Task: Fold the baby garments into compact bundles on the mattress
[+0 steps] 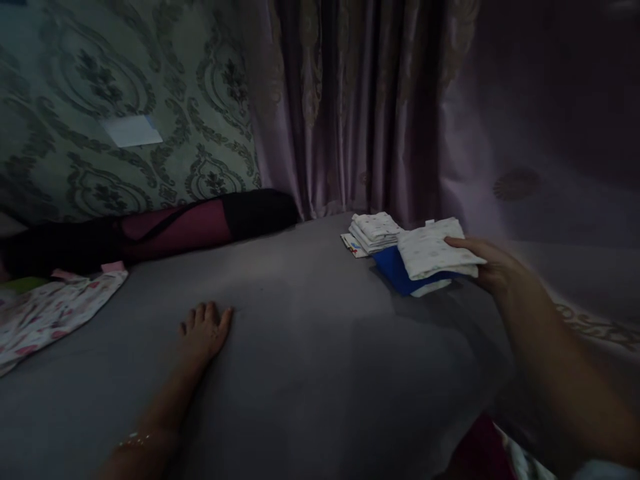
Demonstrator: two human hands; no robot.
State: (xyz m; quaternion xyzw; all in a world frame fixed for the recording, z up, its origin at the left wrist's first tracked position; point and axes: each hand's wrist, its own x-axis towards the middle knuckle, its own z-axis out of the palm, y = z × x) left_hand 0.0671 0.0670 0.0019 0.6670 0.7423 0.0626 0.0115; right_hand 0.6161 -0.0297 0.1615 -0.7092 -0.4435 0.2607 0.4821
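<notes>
My right hand [487, 263] grips a folded white cloth [433, 250] with a faint print, thumb on top and fingers beneath. The cloth is held over a blue folded item [395, 267], whose kind I cannot make out; a bit of white fabric shows under it. Just to the left sits a stack of folded white printed cloths [375, 230], with a colourful card or booklet [353, 245] poking out below. My left hand [205, 330] rests flat on the grey sheet [300, 353], fingers spread, holding nothing.
A printed garment [65, 310] with pink trim lies at the left. Along the wall stretches a long black and maroon bag or roll [175, 223]. Purple curtains [350, 100] hang at the back. Dark red fabric [480, 450] shows at the bottom right.
</notes>
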